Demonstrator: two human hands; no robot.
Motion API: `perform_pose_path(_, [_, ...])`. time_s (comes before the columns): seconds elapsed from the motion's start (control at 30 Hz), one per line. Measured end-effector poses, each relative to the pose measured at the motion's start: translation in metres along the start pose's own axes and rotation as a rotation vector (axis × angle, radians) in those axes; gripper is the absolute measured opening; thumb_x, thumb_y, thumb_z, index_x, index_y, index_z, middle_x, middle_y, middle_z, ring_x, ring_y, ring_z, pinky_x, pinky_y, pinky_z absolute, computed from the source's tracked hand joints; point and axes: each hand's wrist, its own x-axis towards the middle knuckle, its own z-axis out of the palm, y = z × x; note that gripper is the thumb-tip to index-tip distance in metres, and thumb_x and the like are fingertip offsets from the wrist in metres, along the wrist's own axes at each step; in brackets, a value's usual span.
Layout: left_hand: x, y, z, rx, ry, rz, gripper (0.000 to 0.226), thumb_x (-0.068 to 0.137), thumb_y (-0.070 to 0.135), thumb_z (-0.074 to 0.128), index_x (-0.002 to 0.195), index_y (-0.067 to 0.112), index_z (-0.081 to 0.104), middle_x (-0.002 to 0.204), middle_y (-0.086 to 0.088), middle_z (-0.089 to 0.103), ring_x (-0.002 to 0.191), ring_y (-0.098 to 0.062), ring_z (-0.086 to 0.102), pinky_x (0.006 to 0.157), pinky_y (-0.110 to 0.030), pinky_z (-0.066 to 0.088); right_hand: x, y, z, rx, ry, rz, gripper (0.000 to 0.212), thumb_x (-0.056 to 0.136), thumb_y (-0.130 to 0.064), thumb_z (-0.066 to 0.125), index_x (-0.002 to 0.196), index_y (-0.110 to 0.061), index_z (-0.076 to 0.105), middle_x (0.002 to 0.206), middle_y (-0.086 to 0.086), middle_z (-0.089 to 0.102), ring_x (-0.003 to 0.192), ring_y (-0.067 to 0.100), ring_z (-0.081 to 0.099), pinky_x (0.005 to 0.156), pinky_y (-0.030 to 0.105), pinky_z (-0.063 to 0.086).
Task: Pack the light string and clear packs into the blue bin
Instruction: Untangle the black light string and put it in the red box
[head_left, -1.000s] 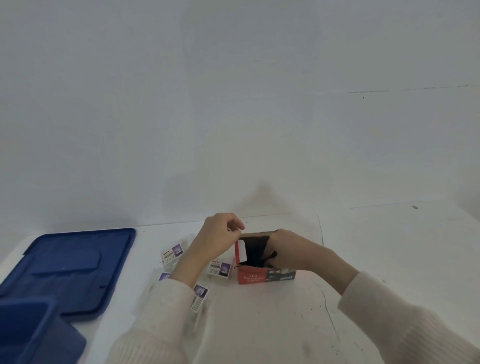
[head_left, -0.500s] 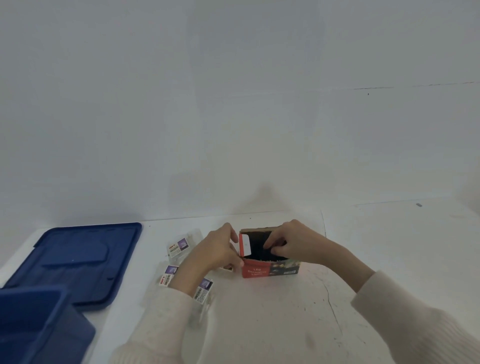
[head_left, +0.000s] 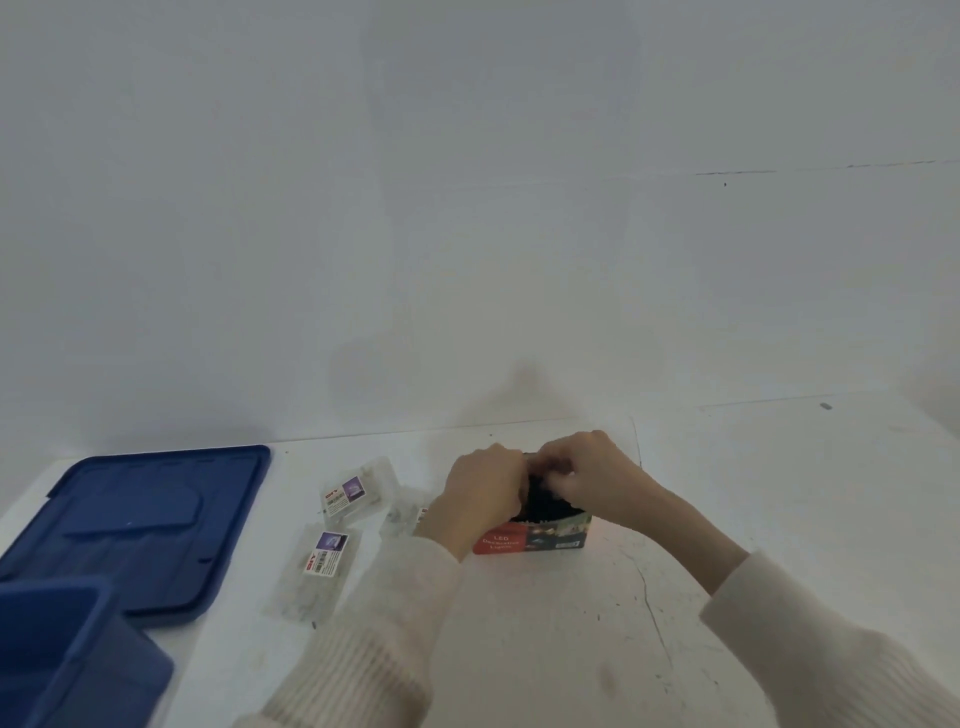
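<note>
**Q:** Where's everything sitting, left to right?

**A:** Bottom left corner of the frame is the blue bin (head_left: 62, 654), only one corner of it showing. Right behind it, at mid-left, the blue lid (head_left: 145, 519) lies flat on the white table (head_left: 571, 649). Moving right, the clear packs (head_left: 356, 491) are loose on the table beside the lid. One is higher, one is lower with its label up (head_left: 317, 566), and a third is half hidden behind the left sleeve (head_left: 395, 597).

**Q:** And the hands?

**A:** Both are at the red box (head_left: 530, 540), just below the center of the frame. The left hand (head_left: 480, 499) has its fingers curled round the box's left end, so it's holding the box. The right hand (head_left: 592, 483) is on top, fingers bent down onto the dark light string (head_left: 543, 506) bunched in the box's open top. It's blurry there (motion smear, I think), so I can't tell if it's pinching the string or just pressing on it.

**Q:** So where's the string?

**A:** In the box, which stands on the table well right of the bin.
</note>
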Motion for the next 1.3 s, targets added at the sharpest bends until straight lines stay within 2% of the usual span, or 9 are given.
perform_pose_path(0.17, [0.008,0.008,0.005,-0.02,0.001,-0.011,0.023,0.085,-0.001,0.048,0.099,0.003,0.065,0.102,-0.018,0.064,0.091,-0.035,0.063,0.075,-0.035,0.05,0.002,0.006,-0.004,0.111,0.194,0.028,0.028,0.086,0.001,0.053,0.095,-0.013,0.075,0.086,-0.005,0.07,0.073,0.0,0.058,0.065,0.002,0.044])
perform_pose_path(0.37, [0.008,-0.007,-0.013,-0.335,-0.119,-0.081,0.017,0.084,0.0,0.063,0.098,0.003,0.071,0.095,-0.013,0.071,0.078,-0.024,0.07,0.078,-0.032,0.057,0.007,0.025,-0.01,0.203,0.322,0.14,0.023,0.089,-0.008,0.055,0.09,-0.025,0.072,0.087,-0.006,0.069,0.071,0.01,0.061,0.058,0.009,0.044])
perform_pose_path(0.57, [0.011,-0.041,-0.035,-0.735,0.154,-0.153,0.009,0.087,0.017,0.063,0.093,0.014,0.068,0.084,-0.003,0.069,0.062,-0.008,0.057,0.047,-0.015,0.044,0.015,0.037,-0.008,0.362,0.228,0.411,0.024,0.094,-0.028,0.053,0.113,-0.015,0.062,0.089,0.005,0.064,0.072,0.016,0.057,0.057,0.02,0.044])
perform_pose_path(0.63, [0.015,-0.048,-0.025,-0.754,0.223,-0.273,0.013,0.09,0.023,0.058,0.099,0.015,0.061,0.099,-0.005,0.064,0.069,-0.011,0.055,0.05,-0.018,0.042,0.018,0.039,-0.004,0.485,0.143,0.501,0.029,0.094,-0.031,0.052,0.113,-0.011,0.061,0.084,0.004,0.062,0.07,0.015,0.056,0.058,0.021,0.044])
perform_pose_path(0.73, [0.02,-0.054,-0.004,-0.71,0.075,-0.37,0.036,0.092,0.028,0.054,0.124,0.013,0.047,0.118,-0.007,0.053,0.093,-0.02,0.057,0.064,-0.024,0.047,0.021,0.04,0.001,0.639,0.147,0.525,0.028,0.091,-0.019,0.057,0.117,-0.008,0.062,0.09,0.007,0.064,0.074,0.015,0.057,0.062,0.022,0.045])
perform_pose_path(0.9, [0.018,-0.051,-0.006,-1.168,0.204,-0.337,0.045,0.09,0.026,0.061,0.131,0.019,0.045,0.125,-0.01,0.055,0.109,-0.023,0.057,0.085,-0.032,0.051,0.019,0.039,-0.004,0.793,0.254,0.363,0.051,0.084,0.0,0.062,0.13,-0.018,0.05,0.101,0.012,0.066,0.092,0.023,0.061,0.075,0.027,0.047])
perform_pose_path(1.03, [0.001,-0.046,-0.018,-1.16,0.141,-0.097,0.04,0.085,0.049,0.058,0.122,0.037,0.052,0.118,0.001,0.061,0.113,-0.014,0.055,0.1,-0.034,0.043,0.004,0.033,-0.015,0.555,0.261,0.133,0.044,0.085,-0.013,0.067,0.123,-0.031,0.054,0.09,0.004,0.068,0.088,0.013,0.062,0.079,0.022,0.044])
perform_pose_path(1.17, [-0.019,-0.045,-0.012,-0.823,0.115,0.097,0.028,0.087,0.03,0.063,0.115,0.031,0.062,0.107,0.01,0.065,0.102,-0.01,0.059,0.087,-0.021,0.046,-0.012,0.035,-0.018,0.226,0.151,-0.015,0.03,0.083,-0.021,0.069,0.104,-0.039,0.059,0.1,-0.014,0.066,0.098,0.0,0.057,0.081,0.02,0.045])
perform_pose_path(1.3, [-0.03,-0.041,0.003,-0.707,0.11,0.115,0.034,0.087,0.019,0.064,0.12,0.03,0.062,0.118,0.015,0.058,0.108,-0.005,0.054,0.084,-0.009,0.043,-0.028,0.037,-0.015,0.061,0.032,-0.054,0.034,0.083,-0.031,0.068,0.116,-0.03,0.06,0.118,-0.013,0.058,0.107,0.004,0.051,0.082,0.014,0.04])
